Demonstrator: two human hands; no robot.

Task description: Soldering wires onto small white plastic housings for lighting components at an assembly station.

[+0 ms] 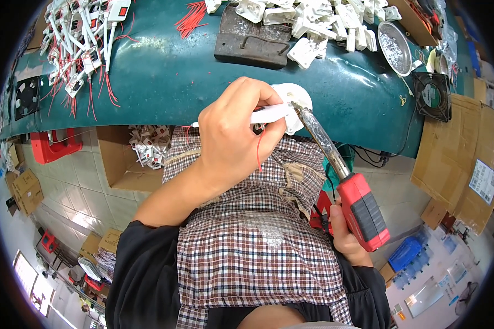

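Observation:
My left hand [230, 126] pinches a slim white plastic piece [269, 114] at the near edge of the green table. A thin red wire [259, 151] hangs down beside its fingers. Just past the fingertips is a round white plastic part [299, 94], partly covered by the hand. My right hand [346, 236] grips the red and black handle of a soldering iron [362, 211]. The iron's long metal barrel slants up to the left, and its tip is at the round part, close to the end of the slim piece. Whether the tip touches it I cannot tell.
White pieces with red wires [88, 49] lie heaped at the left. A dark metal block [252, 46] with a handle, loose white parts [335, 22] and a metal dish [395, 49] line the back. Small fans [432, 96] stand at both ends; a cardboard box [123, 170] sits below the table.

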